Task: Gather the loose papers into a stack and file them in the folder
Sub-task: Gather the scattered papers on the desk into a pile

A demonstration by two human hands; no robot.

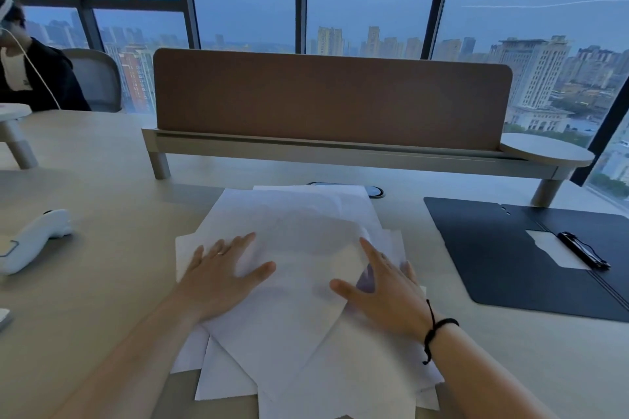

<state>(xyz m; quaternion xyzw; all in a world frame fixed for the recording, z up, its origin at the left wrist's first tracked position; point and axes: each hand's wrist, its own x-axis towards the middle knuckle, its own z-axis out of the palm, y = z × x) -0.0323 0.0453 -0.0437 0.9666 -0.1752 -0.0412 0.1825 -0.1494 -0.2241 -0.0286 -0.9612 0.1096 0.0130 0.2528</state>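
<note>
Several white papers [299,235] lie in a loose, fanned pile on the desk in front of me, their corners pointing different ways. My left hand [221,277] rests flat on the pile's left side, fingers spread. My right hand [386,289] presses on the right side, where the top sheet's edge curls up under its fingers. A dark folder [503,255] lies open flat to the right of the papers, with a black clip [583,250] and a white label inside it.
A brown divider panel [330,102] on a raised shelf stands behind the papers. A white controller [34,238] lies at the left. A round cable port [374,191] peeks out behind the pile. Another person [30,71] sits at far left.
</note>
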